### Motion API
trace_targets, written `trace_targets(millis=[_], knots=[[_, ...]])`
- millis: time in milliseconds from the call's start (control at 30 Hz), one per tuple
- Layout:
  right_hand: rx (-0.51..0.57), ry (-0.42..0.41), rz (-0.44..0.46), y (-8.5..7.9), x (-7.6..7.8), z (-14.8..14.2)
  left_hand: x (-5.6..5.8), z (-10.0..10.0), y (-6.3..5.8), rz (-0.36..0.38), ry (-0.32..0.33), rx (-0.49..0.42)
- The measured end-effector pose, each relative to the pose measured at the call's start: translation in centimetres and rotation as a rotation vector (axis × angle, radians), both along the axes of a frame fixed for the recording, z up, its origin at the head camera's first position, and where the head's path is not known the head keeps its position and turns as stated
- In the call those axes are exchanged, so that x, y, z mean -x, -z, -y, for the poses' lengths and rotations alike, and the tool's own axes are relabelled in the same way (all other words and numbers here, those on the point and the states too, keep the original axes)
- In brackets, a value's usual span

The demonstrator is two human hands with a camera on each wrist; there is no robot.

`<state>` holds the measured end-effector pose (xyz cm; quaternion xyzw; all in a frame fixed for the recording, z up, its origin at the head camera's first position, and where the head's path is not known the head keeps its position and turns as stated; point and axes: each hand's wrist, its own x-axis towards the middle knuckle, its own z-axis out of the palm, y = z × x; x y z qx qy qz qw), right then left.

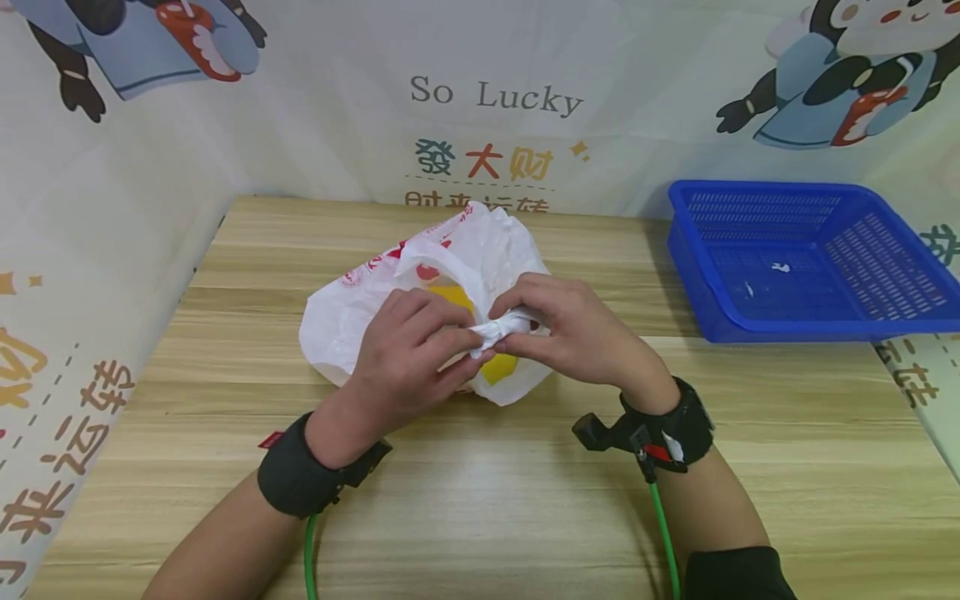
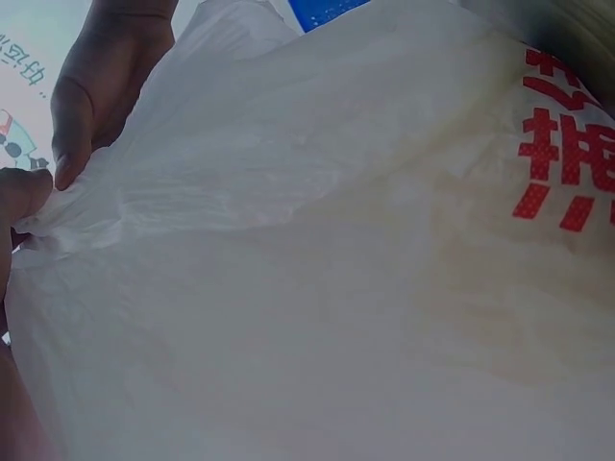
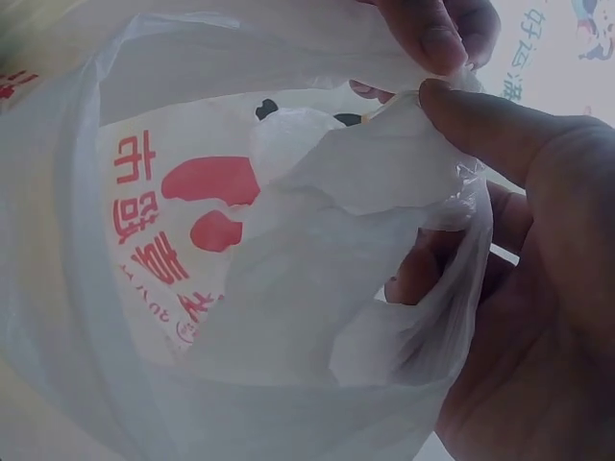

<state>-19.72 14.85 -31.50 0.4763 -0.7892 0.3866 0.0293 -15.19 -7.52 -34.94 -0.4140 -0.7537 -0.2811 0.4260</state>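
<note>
At frame centre, my left hand (image 1: 408, 354) and right hand (image 1: 573, 329) together pinch the white plastic bag's (image 1: 352, 321) twisted handles on the bench (image 1: 480, 500).

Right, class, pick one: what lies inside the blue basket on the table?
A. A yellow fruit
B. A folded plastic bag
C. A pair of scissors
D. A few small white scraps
D: the head view shows only a few small white scraps on the floor of the blue basket; the bag sits apart from it, gripped by both hands.
</note>
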Motion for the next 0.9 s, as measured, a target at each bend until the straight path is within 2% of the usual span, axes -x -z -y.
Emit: trace_targets(millis=[533, 900], knots=[[-0.002, 0.038, -0.018, 0.07, -0.39, 0.28, -0.15, -0.22, 0.03, 0.004, 0.003, 0.023], [0.005, 0.023, -0.032, 0.01, -0.35, 0.27, -0.30, -0.28, 0.10, 0.026, 0.011, 0.048]])
